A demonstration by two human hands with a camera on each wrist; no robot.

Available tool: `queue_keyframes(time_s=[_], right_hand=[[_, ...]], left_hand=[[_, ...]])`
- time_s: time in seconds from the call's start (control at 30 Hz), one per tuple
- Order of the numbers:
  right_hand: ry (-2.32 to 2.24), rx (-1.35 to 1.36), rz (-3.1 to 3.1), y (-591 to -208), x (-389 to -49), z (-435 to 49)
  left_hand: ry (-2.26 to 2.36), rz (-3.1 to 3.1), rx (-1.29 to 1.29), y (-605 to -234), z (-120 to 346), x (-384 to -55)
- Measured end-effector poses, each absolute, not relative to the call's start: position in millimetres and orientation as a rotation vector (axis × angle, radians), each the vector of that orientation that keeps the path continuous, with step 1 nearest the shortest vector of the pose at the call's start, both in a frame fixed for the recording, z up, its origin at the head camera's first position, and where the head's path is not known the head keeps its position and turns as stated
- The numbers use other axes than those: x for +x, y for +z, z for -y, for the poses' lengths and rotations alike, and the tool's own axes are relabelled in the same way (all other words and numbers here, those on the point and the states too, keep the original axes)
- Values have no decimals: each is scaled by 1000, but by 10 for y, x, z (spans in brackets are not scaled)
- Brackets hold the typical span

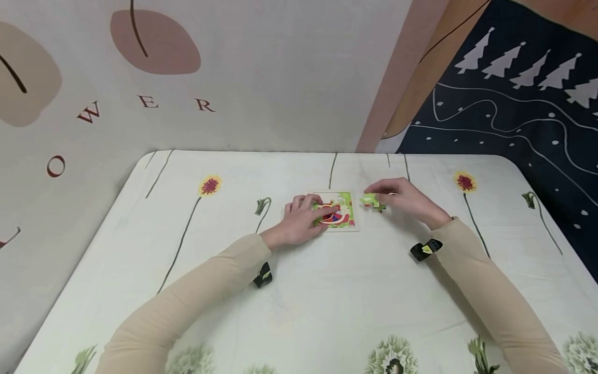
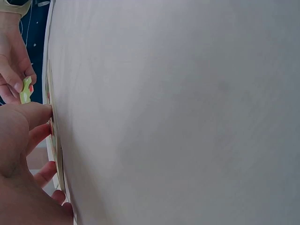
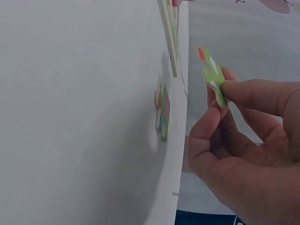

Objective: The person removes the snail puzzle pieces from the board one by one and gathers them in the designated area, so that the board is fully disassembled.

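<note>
A small square jigsaw puzzle (image 1: 347, 202) with a colourful picture lies on the table. My left hand (image 1: 297, 222) rests on its left part, fingers spread over the picture and hiding some of it. In the left wrist view the fingertips touch the thin board (image 2: 57, 159), which is seen edge-on. To the right of the board, my right hand (image 1: 404, 201) pinches a green puzzle piece (image 3: 214, 77) between thumb and fingers, held above the table. Below it, loose puzzle pieces (image 3: 162, 112) lie close together on the cloth; their exact number is unclear.
A white tablecloth (image 1: 327, 301) printed with flowers and stems covers the table. Behind the table hangs a pale cloth (image 1: 280, 78) with letters and leaf shapes. On the right is a dark cloth (image 1: 504, 114) with white trees.
</note>
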State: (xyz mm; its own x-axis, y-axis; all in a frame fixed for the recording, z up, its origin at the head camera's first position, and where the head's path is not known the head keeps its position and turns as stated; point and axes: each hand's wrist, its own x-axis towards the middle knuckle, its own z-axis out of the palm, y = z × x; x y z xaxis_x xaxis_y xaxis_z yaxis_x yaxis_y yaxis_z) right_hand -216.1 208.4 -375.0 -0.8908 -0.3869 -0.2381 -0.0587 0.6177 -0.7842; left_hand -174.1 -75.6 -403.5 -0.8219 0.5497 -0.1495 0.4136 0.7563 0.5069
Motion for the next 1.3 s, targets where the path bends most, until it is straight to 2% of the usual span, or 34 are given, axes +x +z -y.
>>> queue_keyframes(time_s=[1.3], right_hand=[[-1055,-305,-2562,-3831,-2188,-2534]], left_hand=[[674,-2655,745,-4021,763,-1737]])
